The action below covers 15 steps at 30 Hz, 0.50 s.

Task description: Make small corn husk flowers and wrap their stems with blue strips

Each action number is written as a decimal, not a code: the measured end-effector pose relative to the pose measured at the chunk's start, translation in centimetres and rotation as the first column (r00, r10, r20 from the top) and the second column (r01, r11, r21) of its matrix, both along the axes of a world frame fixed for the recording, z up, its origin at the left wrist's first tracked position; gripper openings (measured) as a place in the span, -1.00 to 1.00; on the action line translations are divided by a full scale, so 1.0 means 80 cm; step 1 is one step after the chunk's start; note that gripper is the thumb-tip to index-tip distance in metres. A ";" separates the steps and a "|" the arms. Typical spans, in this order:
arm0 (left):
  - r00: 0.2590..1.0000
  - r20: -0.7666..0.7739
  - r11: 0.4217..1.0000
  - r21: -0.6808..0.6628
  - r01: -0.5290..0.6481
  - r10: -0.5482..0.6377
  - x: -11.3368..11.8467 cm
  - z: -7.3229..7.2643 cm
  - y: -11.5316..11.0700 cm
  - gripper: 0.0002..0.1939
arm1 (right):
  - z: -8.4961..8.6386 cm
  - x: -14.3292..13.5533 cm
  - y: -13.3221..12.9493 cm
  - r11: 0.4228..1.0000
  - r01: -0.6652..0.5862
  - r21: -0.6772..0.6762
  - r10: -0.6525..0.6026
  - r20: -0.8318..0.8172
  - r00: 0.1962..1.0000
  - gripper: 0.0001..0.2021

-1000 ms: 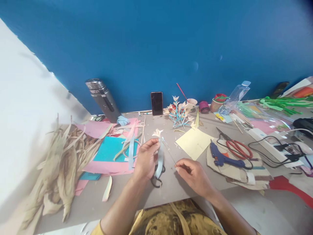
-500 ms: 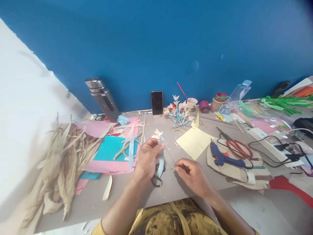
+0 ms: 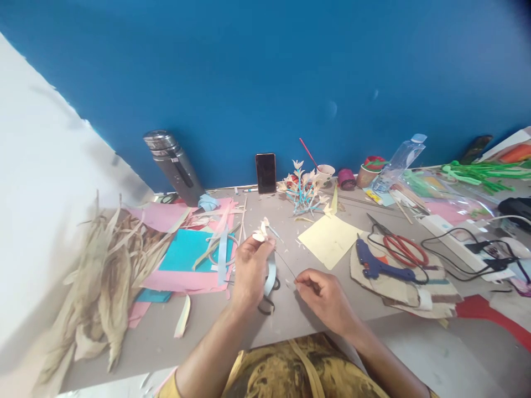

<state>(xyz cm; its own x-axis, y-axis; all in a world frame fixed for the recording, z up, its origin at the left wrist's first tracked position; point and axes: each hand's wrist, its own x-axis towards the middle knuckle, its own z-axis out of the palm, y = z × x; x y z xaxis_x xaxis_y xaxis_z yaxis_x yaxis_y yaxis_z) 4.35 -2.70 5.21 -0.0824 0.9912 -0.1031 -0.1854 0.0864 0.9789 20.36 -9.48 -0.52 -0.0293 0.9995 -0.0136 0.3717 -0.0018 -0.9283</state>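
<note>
My left hand (image 3: pixel 251 272) pinches the base of a small cream flower (image 3: pixel 261 231) near the middle of the table. From the flower a thin dark stem (image 3: pixel 286 264) slants down to the right, and my right hand (image 3: pixel 321 296) grips its far end between thumb and fingers. A pale blue strip (image 3: pixel 270 276) hangs beside my left hand's fingers. Below it lie dark scissor-like handles (image 3: pixel 266 305), partly hidden by the hand. Behind, a bunch of cream flowers with blue stems (image 3: pixel 305 193) stands on the table.
Dried husks (image 3: pixel 112 282) and coloured sheets (image 3: pixel 188 251) lie left. A flask (image 3: pixel 176 168) and phone (image 3: pixel 266 173) stand at the wall. Yellow paper (image 3: pixel 329 240), a blue glue gun (image 3: pixel 381 268), red-handled scissors (image 3: pixel 404 250), a bottle (image 3: pixel 400 163) and a power strip (image 3: pixel 460 246) are right.
The flower has turned in my left hand, and its head has shifted slightly left. The blue strip has swung a little left and lower. My right hand has barely moved.
</note>
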 end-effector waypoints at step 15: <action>0.927 0.366 0.964 -0.207 0.165 -0.080 -0.018 0.009 0.002 -0.69 | -0.001 0.006 -0.005 0.999 -0.041 -0.008 0.041 -0.077 0.996 -0.82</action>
<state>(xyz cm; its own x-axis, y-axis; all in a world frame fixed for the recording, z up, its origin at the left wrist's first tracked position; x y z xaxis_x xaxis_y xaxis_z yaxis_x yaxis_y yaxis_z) 2.92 -2.55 5.97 0.1223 0.9363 -0.3291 -0.4871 0.3455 0.8021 20.82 -9.88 -0.60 -0.0715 0.9973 -0.0189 0.2992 0.0033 -0.9542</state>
